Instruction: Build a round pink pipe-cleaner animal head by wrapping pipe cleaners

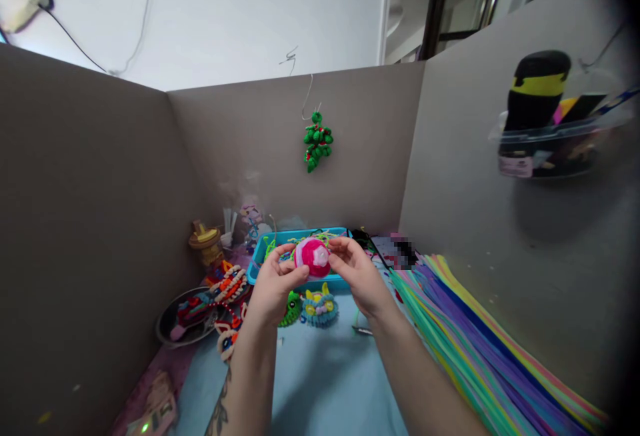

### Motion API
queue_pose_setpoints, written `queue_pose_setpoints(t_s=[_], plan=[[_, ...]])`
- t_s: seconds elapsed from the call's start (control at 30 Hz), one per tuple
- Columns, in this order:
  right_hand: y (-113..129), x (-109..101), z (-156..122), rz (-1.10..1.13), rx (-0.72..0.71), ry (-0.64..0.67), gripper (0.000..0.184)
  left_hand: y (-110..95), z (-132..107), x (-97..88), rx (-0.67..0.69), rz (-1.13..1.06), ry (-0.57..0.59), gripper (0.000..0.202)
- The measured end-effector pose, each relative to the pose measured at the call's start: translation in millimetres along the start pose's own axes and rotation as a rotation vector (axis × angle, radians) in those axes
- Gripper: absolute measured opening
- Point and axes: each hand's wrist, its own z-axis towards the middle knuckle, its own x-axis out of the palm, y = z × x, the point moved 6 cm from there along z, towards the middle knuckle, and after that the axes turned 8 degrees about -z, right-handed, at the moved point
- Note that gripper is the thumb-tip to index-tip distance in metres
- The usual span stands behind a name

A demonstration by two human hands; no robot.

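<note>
The left hand [273, 286] and right hand [360, 273], fingertips closed, pinch a fuzzy pink-and-white pipe-cleaner ball [313, 256] just above the front rim of a shallow blue plastic tray [257, 261]. A light, even grip from both sides should best keep its shape.

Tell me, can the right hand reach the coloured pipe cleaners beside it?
Probably yes: the pipe cleaners lie uncovered beside the right hand, though it and the left hand hold the pink ball.

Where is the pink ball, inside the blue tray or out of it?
Out. The left hand and right hand hold the pink ball up in the air, clear of the blue tray behind it.
</note>
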Motion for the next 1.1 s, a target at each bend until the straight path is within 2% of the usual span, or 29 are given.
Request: queue_pose_setpoints(t_s=[0.13, 0.23, 0.33, 0.47, 0.67, 0.87, 1.1], plan=[[1.9, 3.2, -2.0, 0.112, 0.064, 0.069, 0.045, 0.3, -1.3, 1.0, -0.032, -0.002, 0.087, 0.065], [-3.6, 6.5, -4.2, 0.280, 0.212, 0.160, 0.044, -0.6, -2.1, -2.0, -0.081, -0.050, 0.165, 0.065], [-7.2, 13.7, -8.8, 0.419, 0.316, 0.279, 0.048, -0.8, -1.0, -6.8, -0.100, -0.095, 0.179, 0.066], [-10.7, 25.2, -14.2, 0.464, 0.353, 0.398, 0.056, 3.1, 2.5, -8.5, -0.080, -0.120, 0.165, 0.067], [-14.2, 19.9, -9.2, 0.457, 0.330, 0.258, 0.054, 10.2, 3.7, -6.3, -0.099, -0.104, 0.192, 0.067], [-11.5, 25.6, -12.8, 0.529, 0.346, 0.381, 0.056, 13.1, 2.6, -5.9, -0.124, -0.129, 0.231, 0.070], [-7.4, 32.7, -16.7, 0.590, 0.345, 0.440, 0.056, 18.1, 3.2, -7.9, -0.141, -0.200, 0.261, 0.073]])
